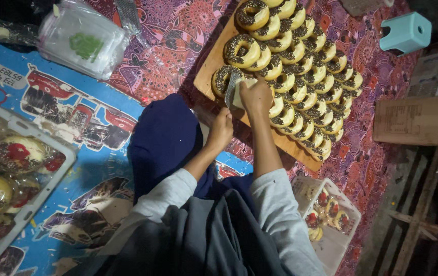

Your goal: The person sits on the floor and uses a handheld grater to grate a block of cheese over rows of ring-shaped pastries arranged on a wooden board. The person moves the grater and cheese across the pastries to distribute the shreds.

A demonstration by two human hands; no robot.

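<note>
Centre of the frame, the right hand (256,96) pinches a small metal grater (233,89), fingers closed round it and a pale block behind it, tilted over the nearest doughnut (224,77) so shavings can fall on its topping; the left hand (220,130), just below, is curled loosely, and whether it grips anything I cannot tell; the doughnuts overlap in rows on a wooden board (206,71) running to the upper right, packed tight to fit; wrapped ones fill a white tray (50,189) at the left edge
</note>
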